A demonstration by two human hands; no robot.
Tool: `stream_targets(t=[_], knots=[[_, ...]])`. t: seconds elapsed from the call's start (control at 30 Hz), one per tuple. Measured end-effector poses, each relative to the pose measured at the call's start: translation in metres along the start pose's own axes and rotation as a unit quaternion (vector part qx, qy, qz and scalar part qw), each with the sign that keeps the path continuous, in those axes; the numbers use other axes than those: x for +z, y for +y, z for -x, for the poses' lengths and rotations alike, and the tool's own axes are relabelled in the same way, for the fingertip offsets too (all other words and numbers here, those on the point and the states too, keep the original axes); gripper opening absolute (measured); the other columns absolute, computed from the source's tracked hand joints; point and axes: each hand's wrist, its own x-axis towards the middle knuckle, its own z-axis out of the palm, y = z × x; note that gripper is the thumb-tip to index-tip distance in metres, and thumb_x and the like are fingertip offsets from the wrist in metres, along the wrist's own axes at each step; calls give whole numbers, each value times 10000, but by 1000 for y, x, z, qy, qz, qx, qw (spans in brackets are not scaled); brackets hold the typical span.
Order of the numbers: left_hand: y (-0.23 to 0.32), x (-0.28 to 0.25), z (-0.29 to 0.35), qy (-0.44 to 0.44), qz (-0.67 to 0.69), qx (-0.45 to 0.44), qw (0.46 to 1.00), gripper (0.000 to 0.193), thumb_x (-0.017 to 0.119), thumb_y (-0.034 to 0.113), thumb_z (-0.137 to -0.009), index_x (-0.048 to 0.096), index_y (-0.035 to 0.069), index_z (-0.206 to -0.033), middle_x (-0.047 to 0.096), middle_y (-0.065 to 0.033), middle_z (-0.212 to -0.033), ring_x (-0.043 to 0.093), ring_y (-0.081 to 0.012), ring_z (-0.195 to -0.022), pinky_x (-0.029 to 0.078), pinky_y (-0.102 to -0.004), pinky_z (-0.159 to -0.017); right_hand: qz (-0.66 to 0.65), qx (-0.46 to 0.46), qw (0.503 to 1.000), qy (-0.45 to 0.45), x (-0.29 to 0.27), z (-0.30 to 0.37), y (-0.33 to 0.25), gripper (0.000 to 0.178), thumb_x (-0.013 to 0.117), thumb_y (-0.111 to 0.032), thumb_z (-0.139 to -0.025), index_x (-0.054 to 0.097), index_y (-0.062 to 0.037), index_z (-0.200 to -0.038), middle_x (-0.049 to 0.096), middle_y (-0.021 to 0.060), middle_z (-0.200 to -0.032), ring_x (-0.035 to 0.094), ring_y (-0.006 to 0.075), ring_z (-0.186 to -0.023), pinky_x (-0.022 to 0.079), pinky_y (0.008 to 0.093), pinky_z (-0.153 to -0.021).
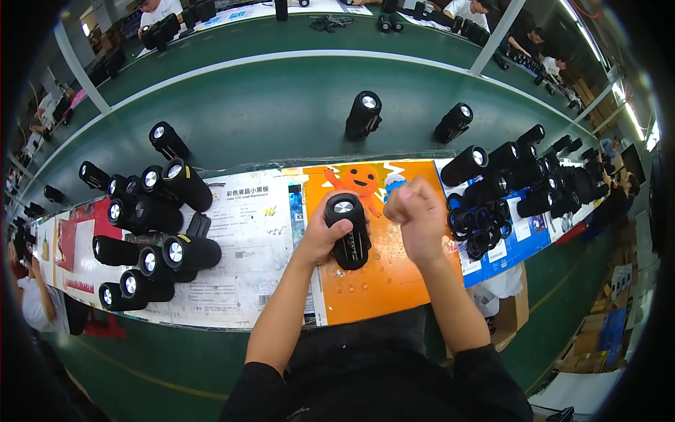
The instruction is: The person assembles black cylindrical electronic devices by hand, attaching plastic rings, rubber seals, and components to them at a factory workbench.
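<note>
A black cylindrical portable speaker (351, 244) with a silver round end stands tilted over the orange sheet (380, 295). My left hand (320, 236) is wrapped round its left side, thumb across the front. Raised to the right of the speaker and apart from it, my right hand (418, 216) has its fingers curled in; whether something small is inside them is hidden. To the right of this hand lies a pile of black rings (481, 225).
Several black speakers crowd the left of the bench, one lying (191, 252) on the white printed sheet (242, 246). More stand at the right (465, 166). On the green conveyor (281, 105) behind are a few upright speakers (363, 116). A metal post (498, 36) rises beyond; people work farther off.
</note>
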Motion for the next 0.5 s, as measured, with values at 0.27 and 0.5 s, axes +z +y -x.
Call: stream_targets(t=[0.27,0.5], knots=[[-4,-11,3,94,84,116,985,855,842,653,-942,525,63,-1472,698,-182,-1220,769,-339,-1057,689,-472,-893,-109,265,957,51,18,72,64,438,539,-265,-1212,380,-132,-1598,680,161,-1372,745,293,-1158,655,469,-906],[26,-11,-4,160,55,210,963,820,762,601,-1026,439,121,-1606,638,-202,-1435,682,-374,-1328,585,-529,-1141,-41,287,957,-4,9,1,65,395,598,-364,-1181,540,-110,-1479,719,140,-1209,756,263,-901,551,332,-664]])
